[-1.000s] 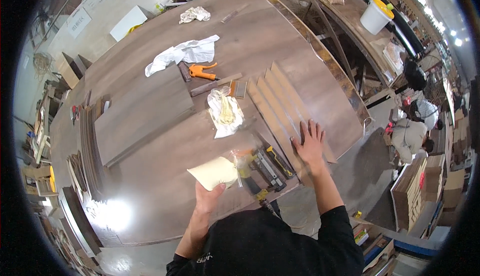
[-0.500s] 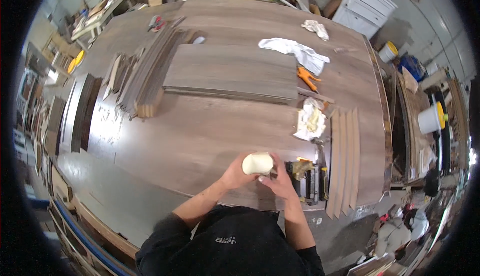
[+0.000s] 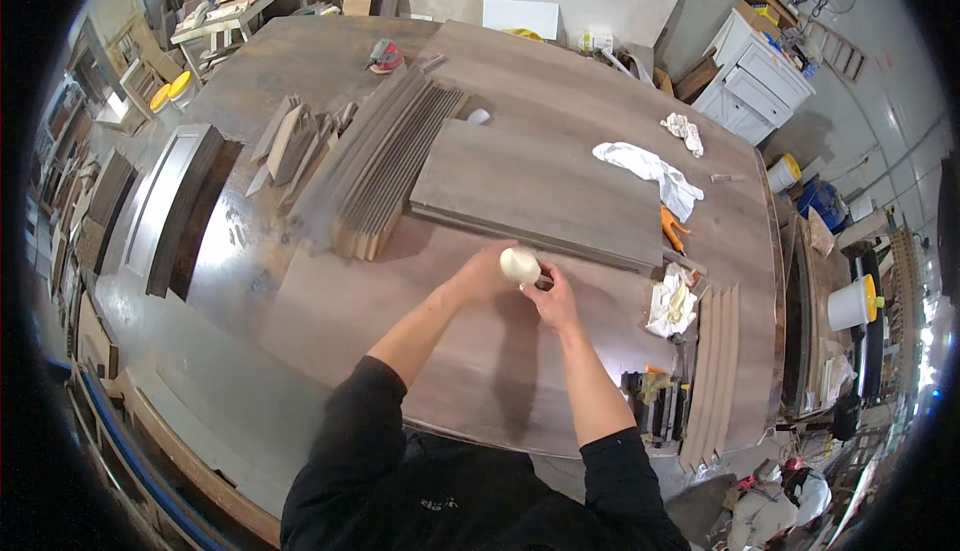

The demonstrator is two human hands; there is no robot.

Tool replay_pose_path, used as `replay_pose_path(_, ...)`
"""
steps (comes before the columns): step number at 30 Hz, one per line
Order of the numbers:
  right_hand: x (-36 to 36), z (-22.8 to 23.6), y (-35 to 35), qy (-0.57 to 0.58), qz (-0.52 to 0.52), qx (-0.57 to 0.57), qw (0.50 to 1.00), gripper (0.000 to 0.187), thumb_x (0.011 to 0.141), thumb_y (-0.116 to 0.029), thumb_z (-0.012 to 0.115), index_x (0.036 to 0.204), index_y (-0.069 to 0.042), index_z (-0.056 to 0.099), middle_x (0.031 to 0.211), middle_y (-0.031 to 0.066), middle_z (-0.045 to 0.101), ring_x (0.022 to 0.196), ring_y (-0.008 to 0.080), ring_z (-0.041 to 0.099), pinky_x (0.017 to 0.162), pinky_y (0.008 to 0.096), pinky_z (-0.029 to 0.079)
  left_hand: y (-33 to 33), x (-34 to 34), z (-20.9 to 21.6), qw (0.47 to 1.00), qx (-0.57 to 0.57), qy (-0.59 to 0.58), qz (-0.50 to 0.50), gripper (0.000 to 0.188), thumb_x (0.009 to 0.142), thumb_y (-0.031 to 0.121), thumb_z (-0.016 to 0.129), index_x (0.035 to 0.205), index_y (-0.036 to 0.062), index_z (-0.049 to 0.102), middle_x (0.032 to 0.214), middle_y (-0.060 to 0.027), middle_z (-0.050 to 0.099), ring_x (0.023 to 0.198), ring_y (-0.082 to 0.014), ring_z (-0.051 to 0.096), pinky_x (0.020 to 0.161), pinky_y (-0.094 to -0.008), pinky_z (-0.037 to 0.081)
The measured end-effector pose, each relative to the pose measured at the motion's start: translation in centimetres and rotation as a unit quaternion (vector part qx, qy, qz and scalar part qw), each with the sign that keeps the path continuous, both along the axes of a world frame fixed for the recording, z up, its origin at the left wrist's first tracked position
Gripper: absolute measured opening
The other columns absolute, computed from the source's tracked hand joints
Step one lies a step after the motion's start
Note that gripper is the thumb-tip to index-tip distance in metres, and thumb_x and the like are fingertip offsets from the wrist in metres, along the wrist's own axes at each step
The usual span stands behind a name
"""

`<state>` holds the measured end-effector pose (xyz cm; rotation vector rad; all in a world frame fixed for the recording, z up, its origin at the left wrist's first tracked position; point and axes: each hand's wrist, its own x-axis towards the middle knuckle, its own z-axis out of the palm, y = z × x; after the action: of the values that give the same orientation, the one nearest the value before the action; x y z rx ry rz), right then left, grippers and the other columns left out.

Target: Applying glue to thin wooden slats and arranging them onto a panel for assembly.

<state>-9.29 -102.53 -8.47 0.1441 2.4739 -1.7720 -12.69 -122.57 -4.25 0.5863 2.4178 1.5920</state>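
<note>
Cream container [image 3: 519, 265], smooth-looking, held up over the brown surface [image 3: 465, 386], just short of the panels' [image 3: 540, 191] near edge. Left hand [image 3: 482, 276] at its left side, blurred; cannot tell how its fingers close. Right hand [image 3: 553, 301], fingers bent, seems to pinch its lower right. Step in hand: probably steadying or adjusting the container; next move likely calls for a firm two-sided grip. One second ago right hand lay spread on the slats [image 3: 712, 371]; now off them.

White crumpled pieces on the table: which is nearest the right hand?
The yellow-marked piece; the long piece and small piece lie farther from the right hand.
</note>
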Motion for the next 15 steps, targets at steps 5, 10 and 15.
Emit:
replay_pose_path(5,-2.3,0.6,-2.8,-0.007,-0.017,0.082,0.996,0.07,0.079,-0.014,0.077,0.141,-0.003,0.047,0.133,0.0146,0.059,0.115,0.0241,0.061,0.097,0.0376,0.05,-3.5,-1.7,-0.8,0.997,0.02,-0.055,0.059,0.083,0.073,0.026,0.085,0.142,0.0015,0.045,0.127,-0.0166,0.063,0.12,-0.0308,0.059,0.101,-0.0405,0.048)
replay_pose_path(10,0.0,0.0,-4.1,-0.024,-0.08,-0.037,0.996,0.064,0.086,-0.01,0.072,0.144,-0.006,0.045,0.135,0.0127,0.058,0.114,0.0208,0.061,0.094,0.0344,0.05,-8.8,2.1,-4.7,0.993,-0.038,-0.019,0.11,0.062,0.08,0.021,0.078,0.135,0.0052,0.054,0.12,-0.0168,0.065,0.116,-0.0307,0.062,0.096,-0.0398,0.051)
replay_pose_path(15,9.0,-5.5,-0.3,0.024,-0.217,-0.051,0.975,0.042,0.091,-0.004,0.063,0.132,-0.002,0.055,0.117,0.0083,0.062,0.098,0.0161,0.06,0.085,0.0273,0.049,-14.8,4.7,-2.0,0.977,0.058,-0.022,0.205,0.034,0.085,0.008,0.071,0.119,0.0062,0.067,0.105,-0.0139,0.068,0.088,-0.0236,0.068,0.076,-0.0331,0.056)
